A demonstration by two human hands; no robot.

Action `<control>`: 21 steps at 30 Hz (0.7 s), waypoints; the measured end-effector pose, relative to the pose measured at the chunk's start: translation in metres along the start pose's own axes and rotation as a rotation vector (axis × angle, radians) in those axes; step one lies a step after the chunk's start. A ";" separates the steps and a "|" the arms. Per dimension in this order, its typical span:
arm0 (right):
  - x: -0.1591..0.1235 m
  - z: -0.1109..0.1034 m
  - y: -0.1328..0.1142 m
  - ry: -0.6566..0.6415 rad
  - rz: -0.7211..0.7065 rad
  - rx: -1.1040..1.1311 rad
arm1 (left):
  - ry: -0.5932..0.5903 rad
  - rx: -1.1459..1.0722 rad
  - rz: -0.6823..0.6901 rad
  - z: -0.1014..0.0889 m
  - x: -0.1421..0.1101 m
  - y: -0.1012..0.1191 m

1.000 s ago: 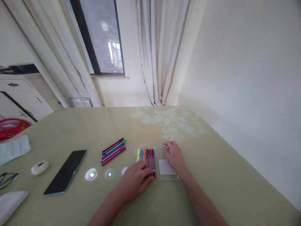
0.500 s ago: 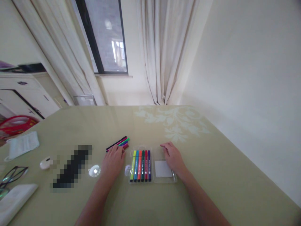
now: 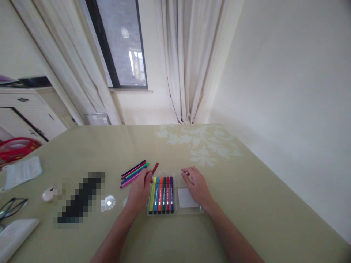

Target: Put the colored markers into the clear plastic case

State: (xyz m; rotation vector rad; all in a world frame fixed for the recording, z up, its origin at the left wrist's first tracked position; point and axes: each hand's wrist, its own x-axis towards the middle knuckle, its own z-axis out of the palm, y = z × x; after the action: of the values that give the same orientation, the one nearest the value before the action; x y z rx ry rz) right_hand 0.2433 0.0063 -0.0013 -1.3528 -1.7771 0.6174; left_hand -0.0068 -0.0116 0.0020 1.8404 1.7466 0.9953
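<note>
My left hand (image 3: 141,190) is closed on a brownish-red marker (image 3: 155,167), whose end sticks out past the fingertips. Just behind that hand lies a loose pile of markers (image 3: 134,171) in black, pink, green, blue and magenta. A clear plastic case (image 3: 161,214) lies unfolded on the table, with several markers (image 3: 163,195) side by side in its left half, yellow through purple. Over the right half, the lid (image 3: 201,209) with a white card (image 3: 187,198) inside, rests my right hand (image 3: 199,184). Its fingers are apart and hold nothing.
On the left of the table (image 3: 170,241) are a face mask (image 3: 23,171), eyeglasses (image 3: 13,208), a white mouse (image 3: 48,193), a blurred-out dark object (image 3: 82,197) and a white object (image 3: 19,233). A small shiny round thing (image 3: 109,202) lies by my left forearm. A wall (image 3: 287,109) borders the right side.
My left hand has picked a brownish-red marker from the pile and moved right, to the case's left edge. My right hand has shifted slightly, and its fingers stay over the lid.
</note>
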 end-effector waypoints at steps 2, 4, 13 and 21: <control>-0.003 0.003 -0.011 -0.071 0.033 0.177 | -0.068 -0.151 0.076 0.012 -0.010 0.016; -0.006 0.007 -0.020 -0.163 0.085 0.395 | -0.146 -0.248 0.139 0.023 -0.020 0.028; 0.002 0.010 -0.008 0.008 0.252 0.687 | -0.309 -0.245 0.187 0.024 -0.025 0.027; 0.003 -0.008 0.007 -0.138 0.197 0.208 | -0.296 -0.057 0.391 0.027 -0.028 0.026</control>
State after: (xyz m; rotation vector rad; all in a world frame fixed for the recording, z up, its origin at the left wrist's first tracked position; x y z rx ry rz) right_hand 0.2534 0.0110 -0.0016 -1.3761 -1.6440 0.9960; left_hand 0.0312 -0.0376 -0.0030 2.2109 1.2032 0.8406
